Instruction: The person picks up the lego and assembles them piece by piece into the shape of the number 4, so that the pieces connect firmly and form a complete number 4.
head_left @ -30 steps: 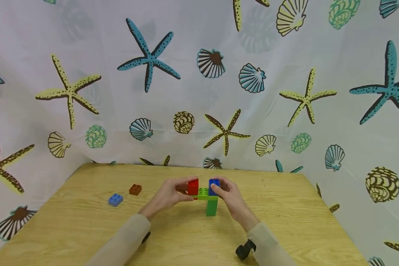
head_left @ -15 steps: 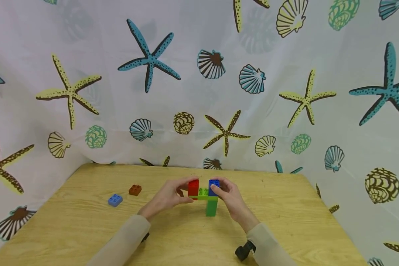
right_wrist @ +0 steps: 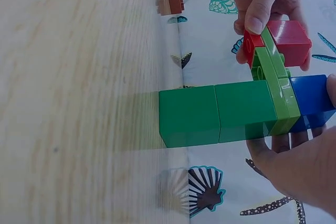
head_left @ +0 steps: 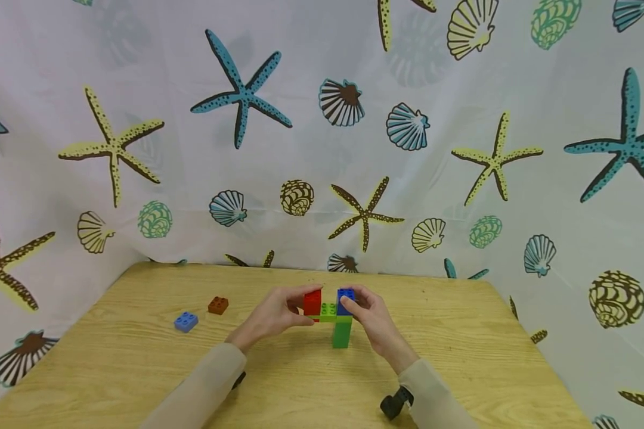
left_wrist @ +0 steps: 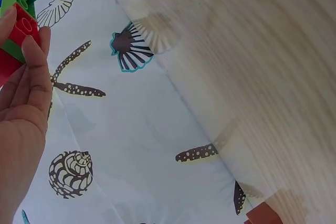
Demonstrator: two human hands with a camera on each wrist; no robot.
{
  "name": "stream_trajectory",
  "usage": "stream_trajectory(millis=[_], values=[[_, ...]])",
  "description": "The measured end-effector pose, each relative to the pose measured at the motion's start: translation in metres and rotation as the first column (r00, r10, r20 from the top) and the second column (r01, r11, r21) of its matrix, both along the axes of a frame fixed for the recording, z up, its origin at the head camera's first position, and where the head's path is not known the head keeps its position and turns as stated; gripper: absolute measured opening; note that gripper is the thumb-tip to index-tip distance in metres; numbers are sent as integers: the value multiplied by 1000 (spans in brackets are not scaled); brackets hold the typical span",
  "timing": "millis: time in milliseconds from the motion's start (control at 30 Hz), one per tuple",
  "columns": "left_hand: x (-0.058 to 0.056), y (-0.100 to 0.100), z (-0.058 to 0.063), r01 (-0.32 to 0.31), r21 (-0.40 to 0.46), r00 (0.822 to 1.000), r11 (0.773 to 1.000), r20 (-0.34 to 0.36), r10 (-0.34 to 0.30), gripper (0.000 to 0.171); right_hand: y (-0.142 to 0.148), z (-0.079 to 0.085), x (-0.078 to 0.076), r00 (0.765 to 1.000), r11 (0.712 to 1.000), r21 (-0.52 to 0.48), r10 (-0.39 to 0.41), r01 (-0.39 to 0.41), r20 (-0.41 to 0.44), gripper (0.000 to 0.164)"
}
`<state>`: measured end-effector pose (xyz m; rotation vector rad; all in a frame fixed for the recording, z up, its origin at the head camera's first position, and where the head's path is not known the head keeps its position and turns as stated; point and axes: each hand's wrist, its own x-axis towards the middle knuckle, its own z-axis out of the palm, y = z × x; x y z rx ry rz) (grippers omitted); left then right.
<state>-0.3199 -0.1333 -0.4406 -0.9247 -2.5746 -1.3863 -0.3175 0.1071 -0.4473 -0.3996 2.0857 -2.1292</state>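
Between both hands a small toy-brick build stands on the table. Its column of two green bricks (right_wrist: pixel 218 114) carries a lime green brick (head_left: pixel 328 317) that reaches out to the left like a beam. On the beam's right end sits a blue brick (right_wrist: pixel 311 98), and on its left end a red brick (head_left: pixel 312 301). A thinner red piece (right_wrist: pixel 253 41) shows under that left end. My left hand (head_left: pixel 271 313) pinches the red end, fingers on top and thumb underneath. With thumb in front and fingers behind, my right hand (head_left: pixel 377 325) grips the blue brick.
To the left on the wooden table (head_left: pixel 112 357) lie a light blue brick (head_left: pixel 186 322) and a brown brick (head_left: pixel 218 305), apart from the build. A white curtain (head_left: pixel 279 161) with starfish and shells hangs behind the table's far edge.
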Motion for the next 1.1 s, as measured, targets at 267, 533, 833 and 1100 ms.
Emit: stream_trajectory(millis=[267,533,833,1100], values=[[-2,0,0,5,-19,1000,1000,-10,-5,76,1,3,0,1000,1000,-3,1,-1,0,41],[-1,-4,-3,-102,41,994,994,-36,103,67,3,1,-1,1000,1000,-5,15,-15,-10,43],[-1,-15,-2,-262,181,961,948,-41,274,34,6,-2,0,1000,1000,3,20,-20,-4,50],[-11,-47,0,-339,244,941,908,79,330,34,6,-2,-2,1000,1000,8,25,-25,-9,52]])
